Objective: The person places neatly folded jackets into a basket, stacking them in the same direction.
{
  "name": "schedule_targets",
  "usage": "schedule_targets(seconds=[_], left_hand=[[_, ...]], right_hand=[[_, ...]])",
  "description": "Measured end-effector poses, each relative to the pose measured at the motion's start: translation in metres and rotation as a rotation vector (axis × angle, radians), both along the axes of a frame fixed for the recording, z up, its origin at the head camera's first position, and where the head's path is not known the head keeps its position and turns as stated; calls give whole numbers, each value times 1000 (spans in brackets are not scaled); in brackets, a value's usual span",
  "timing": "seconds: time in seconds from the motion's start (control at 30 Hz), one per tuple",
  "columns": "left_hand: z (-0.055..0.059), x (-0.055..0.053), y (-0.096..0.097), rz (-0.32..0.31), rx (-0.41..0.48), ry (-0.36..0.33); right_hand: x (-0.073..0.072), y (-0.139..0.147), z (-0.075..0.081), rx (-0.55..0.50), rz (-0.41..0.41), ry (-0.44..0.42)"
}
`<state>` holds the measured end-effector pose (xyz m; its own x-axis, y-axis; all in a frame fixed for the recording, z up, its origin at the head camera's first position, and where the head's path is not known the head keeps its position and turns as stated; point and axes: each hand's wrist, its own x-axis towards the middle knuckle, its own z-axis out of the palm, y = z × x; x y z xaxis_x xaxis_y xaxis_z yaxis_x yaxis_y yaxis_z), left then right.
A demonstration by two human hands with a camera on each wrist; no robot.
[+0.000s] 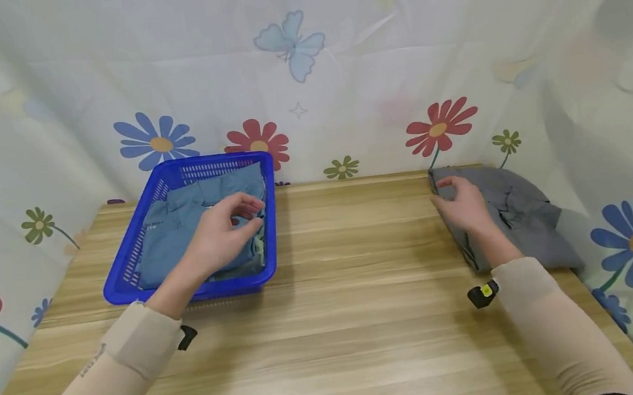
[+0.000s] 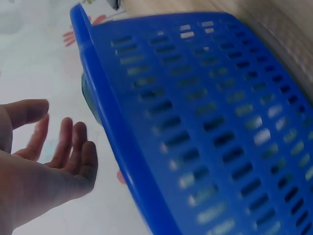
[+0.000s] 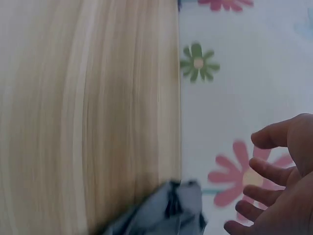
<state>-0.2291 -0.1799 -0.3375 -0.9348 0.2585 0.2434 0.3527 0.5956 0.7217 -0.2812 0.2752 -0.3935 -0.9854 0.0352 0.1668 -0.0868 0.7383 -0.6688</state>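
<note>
My left hand (image 1: 225, 234) hovers over the blue plastic basket (image 1: 119, 284), its fingers loosely bent with nothing between them. Inside the basket lies a folded blue garment (image 1: 179, 240), with a bit of patterned green cloth showing beneath it on the right. In the left wrist view the hand stands beside the basket's rim and slotted wall. Over at the right, my right hand (image 1: 464, 205) is above the left edge of a folded grey garment (image 1: 524, 225). Its fingers are spread and relaxed, holding nothing; the right wrist view shows them apart from the grey cloth.
A wood-grain table (image 1: 356, 324) lies under everything, with the basket at back left and the grey garment at back right. White curtains (image 1: 356, 41) printed with flowers and a butterfly hang behind the table and along both sides.
</note>
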Motion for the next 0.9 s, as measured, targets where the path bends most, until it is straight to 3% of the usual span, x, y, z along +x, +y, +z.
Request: schedule_targets(seconds=[0.13,0.37,0.63,0.9], left_hand=[[-2,4,10,-57,62,30],[-5,10,30,-165,146,-38],[-24,19,57,-307,196,-116],[-41,34,74,-449,151,-225]], right_hand=[[-1,25,-3,-8,-110,-11],[-6,58,-13,38,-240,-42],[-7,75,-19,81,-274,-227],[-7,80,-28,81,-211,-419]])
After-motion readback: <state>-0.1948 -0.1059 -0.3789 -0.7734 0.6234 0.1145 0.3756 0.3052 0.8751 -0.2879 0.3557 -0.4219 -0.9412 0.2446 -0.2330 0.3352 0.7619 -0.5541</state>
